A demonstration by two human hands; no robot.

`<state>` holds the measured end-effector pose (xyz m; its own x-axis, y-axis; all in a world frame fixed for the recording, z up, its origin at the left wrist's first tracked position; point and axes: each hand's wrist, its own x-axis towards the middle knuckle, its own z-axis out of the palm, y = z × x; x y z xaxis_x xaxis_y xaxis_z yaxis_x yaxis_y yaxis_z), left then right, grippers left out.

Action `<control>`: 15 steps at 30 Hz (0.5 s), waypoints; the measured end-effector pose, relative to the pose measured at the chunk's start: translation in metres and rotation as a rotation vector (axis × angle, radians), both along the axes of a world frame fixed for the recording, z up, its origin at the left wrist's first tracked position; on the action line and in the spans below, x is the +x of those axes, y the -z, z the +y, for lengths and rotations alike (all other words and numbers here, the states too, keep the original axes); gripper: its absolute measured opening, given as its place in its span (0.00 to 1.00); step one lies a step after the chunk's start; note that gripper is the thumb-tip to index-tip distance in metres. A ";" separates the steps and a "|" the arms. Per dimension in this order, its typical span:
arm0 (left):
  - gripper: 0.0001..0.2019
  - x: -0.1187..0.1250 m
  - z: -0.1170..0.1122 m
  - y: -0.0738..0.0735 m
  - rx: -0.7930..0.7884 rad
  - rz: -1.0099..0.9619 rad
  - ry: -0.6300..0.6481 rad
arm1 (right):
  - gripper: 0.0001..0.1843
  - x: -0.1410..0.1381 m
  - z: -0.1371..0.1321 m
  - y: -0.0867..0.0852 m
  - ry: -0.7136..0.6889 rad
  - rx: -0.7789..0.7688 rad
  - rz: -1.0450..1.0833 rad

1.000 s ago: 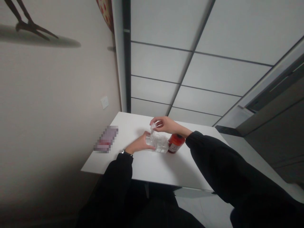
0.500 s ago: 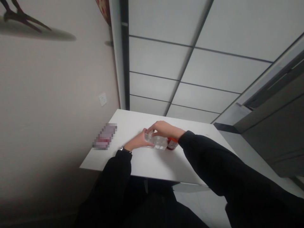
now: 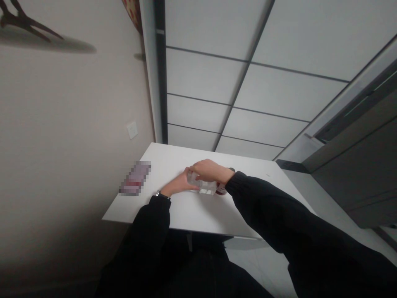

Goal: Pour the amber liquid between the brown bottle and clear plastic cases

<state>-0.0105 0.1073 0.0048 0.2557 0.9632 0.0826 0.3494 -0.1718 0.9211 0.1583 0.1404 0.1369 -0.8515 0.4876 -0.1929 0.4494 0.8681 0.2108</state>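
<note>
On the white table (image 3: 186, 211), my left hand (image 3: 180, 182) is wrapped around a clear container (image 3: 192, 179), its thumb along the near side. Over the top of that container lies my right hand (image 3: 209, 169), fingers bent down at its rim; the fingertips are partly hidden. Just right of it stands a second clear container (image 3: 207, 188), partly covered by the right hand. A dark red jar with a pale label (image 3: 221, 189) is beside that, mostly behind my right wrist. A small dark round top (image 3: 231, 169) shows past the wrist, its kind unclear.
A blurred-out pinkish flat object (image 3: 135, 179) lies at the table's left edge by the wall. White panelled doors (image 3: 198, 111) rise behind the table. A wall socket (image 3: 132, 130) is on the left wall. A grey cabinet (image 3: 356, 174) stands to the right.
My right hand has turned and flattened over the clear container, and its wrist has shifted left, covering more of the dark red jar. The left hand keeps its hold.
</note>
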 end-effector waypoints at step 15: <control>0.44 0.001 0.001 -0.001 0.008 0.027 -0.011 | 0.23 0.000 -0.007 -0.005 0.013 0.020 -0.025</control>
